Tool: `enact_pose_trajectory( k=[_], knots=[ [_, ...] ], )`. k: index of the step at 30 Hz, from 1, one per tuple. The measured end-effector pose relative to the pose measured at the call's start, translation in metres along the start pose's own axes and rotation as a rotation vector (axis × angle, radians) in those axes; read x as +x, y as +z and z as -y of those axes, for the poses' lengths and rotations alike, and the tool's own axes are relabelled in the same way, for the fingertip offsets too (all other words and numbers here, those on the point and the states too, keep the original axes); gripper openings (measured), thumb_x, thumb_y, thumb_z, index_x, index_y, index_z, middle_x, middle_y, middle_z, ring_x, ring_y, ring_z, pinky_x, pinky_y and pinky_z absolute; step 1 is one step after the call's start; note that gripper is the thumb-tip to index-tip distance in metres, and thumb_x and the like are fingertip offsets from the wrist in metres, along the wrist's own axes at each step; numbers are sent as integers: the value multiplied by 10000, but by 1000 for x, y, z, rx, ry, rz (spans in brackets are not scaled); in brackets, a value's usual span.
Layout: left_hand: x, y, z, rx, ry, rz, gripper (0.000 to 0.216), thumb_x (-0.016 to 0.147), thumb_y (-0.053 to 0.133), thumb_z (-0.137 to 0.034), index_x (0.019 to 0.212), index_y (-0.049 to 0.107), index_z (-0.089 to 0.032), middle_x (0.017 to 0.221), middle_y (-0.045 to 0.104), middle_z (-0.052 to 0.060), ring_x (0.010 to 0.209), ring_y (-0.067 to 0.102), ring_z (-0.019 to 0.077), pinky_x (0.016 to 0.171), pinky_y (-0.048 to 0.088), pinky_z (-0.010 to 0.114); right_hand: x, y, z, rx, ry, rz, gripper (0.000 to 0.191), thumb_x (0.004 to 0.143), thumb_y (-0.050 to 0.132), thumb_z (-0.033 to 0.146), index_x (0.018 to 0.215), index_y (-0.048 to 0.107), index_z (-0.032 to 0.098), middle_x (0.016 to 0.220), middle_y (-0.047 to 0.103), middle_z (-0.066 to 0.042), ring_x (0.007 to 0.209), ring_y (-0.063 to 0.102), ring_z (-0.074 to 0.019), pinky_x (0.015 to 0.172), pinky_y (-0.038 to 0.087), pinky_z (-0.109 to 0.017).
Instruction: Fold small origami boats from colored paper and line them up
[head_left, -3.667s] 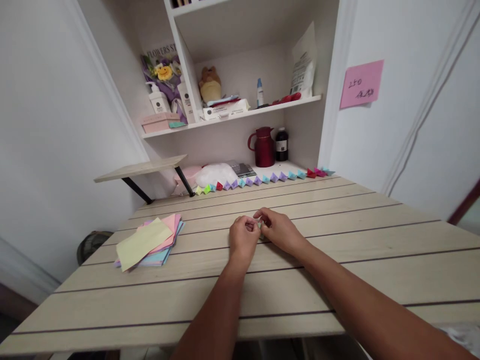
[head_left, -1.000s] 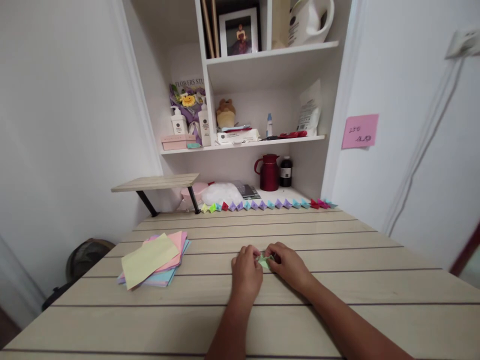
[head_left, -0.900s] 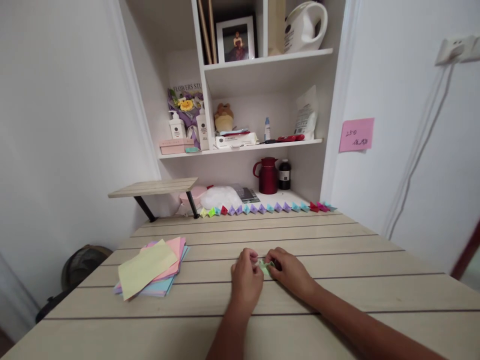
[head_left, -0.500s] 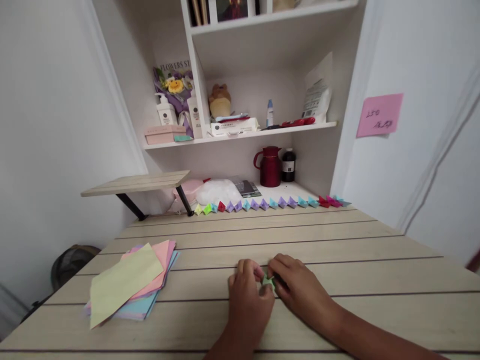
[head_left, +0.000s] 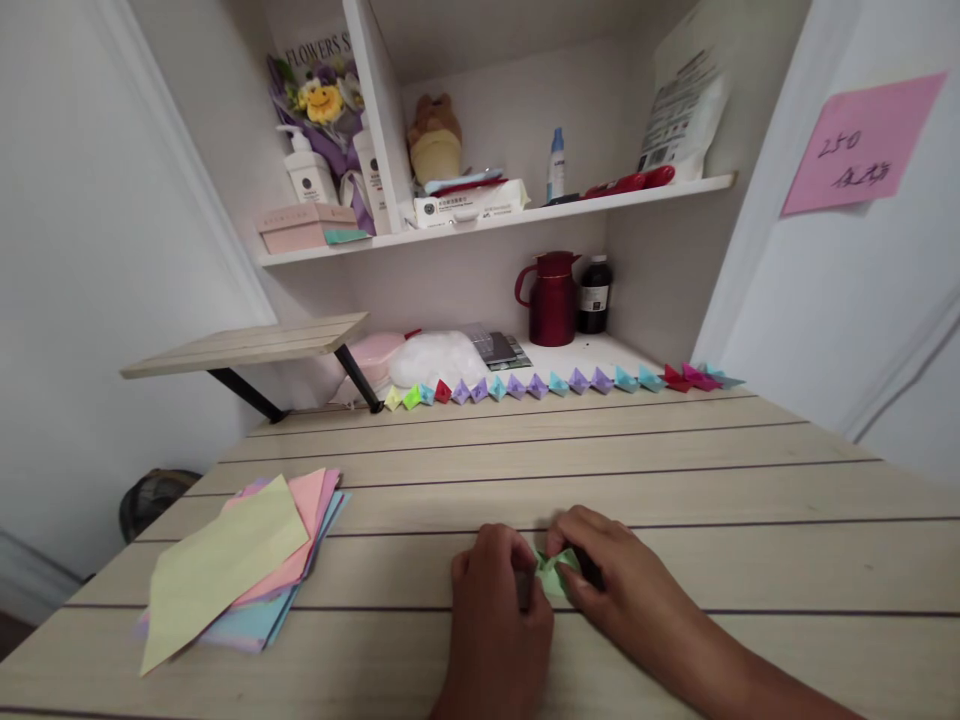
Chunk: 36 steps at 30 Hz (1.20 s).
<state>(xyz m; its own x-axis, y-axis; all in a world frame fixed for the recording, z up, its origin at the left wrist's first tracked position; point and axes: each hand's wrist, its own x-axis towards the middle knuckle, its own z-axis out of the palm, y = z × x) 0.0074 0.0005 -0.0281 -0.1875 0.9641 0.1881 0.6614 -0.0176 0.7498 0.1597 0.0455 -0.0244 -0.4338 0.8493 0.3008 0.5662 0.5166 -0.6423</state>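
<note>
A small light-green folded paper piece (head_left: 553,572) sits low over the wooden table between my two hands. My right hand (head_left: 611,560) pinches its right side between thumb and fingers. On its left edge, my left hand (head_left: 501,590) is closed with the fingertips at the paper; part of that grip is hidden behind the fingers. Away to the left lies a loose stack of coloured paper sheets (head_left: 225,570), a pale yellow one on top, with pink, purple and blue below.
A row of folded paper boats (head_left: 559,383) in several colours lines the table's back edge. Behind it stand a red jug (head_left: 553,300) and a dark bottle (head_left: 595,295). A small raised wooden stand (head_left: 247,345) is at the back left. A pink note (head_left: 862,145) hangs at right.
The view has tilted down and come closer. More of the green paper shows between my hands, and my right thumb now presses on its front face.
</note>
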Motion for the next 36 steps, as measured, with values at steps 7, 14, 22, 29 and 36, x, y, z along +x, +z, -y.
enact_pose_trajectory(
  k=[7, 14, 22, 29, 36],
  knots=[
    [-2, -4, -6, -1, -21, 27, 318, 675, 524, -15, 904, 530, -236, 901, 611, 23, 901, 541, 210, 834, 370, 339, -1, -4, 2, 87, -51, 45, 313, 722, 488, 52, 878, 627, 285, 909, 631, -13, 914, 586, -207, 828, 421, -333],
    [-5, -7, -10, 19, 0, 56, 345, 677, 453, 6, 932, 508, -220, 936, 584, 28, 916, 510, 198, 840, 347, 329, 0, -7, 2, 59, -59, 98, 253, 762, 529, 76, 878, 641, 271, 901, 616, -4, 892, 578, -190, 825, 413, -329],
    [-6, -11, -11, -17, 64, 78, 390, 656, 423, 33, 923, 518, -236, 975, 581, 2, 929, 515, 168, 865, 325, 320, 3, -8, 5, -13, -81, 97, 173, 790, 561, 104, 849, 626, 254, 869, 610, -1, 883, 564, -193, 782, 405, -314],
    [-4, -8, -9, 49, 52, 69, 224, 688, 512, -41, 827, 504, -217, 896, 591, 7, 885, 511, 185, 835, 326, 330, 4, -8, 7, -69, -70, 59, 119, 772, 580, 107, 785, 594, 225, 837, 620, -9, 849, 552, -204, 757, 389, -329],
    [-1, -10, -9, 83, 62, 102, 193, 735, 479, -16, 780, 512, -201, 886, 594, 24, 857, 520, 190, 813, 325, 337, 4, -10, 5, 12, -91, 75, 169, 775, 580, 81, 798, 634, 239, 807, 625, 6, 835, 555, -183, 770, 387, -326]
  ],
)
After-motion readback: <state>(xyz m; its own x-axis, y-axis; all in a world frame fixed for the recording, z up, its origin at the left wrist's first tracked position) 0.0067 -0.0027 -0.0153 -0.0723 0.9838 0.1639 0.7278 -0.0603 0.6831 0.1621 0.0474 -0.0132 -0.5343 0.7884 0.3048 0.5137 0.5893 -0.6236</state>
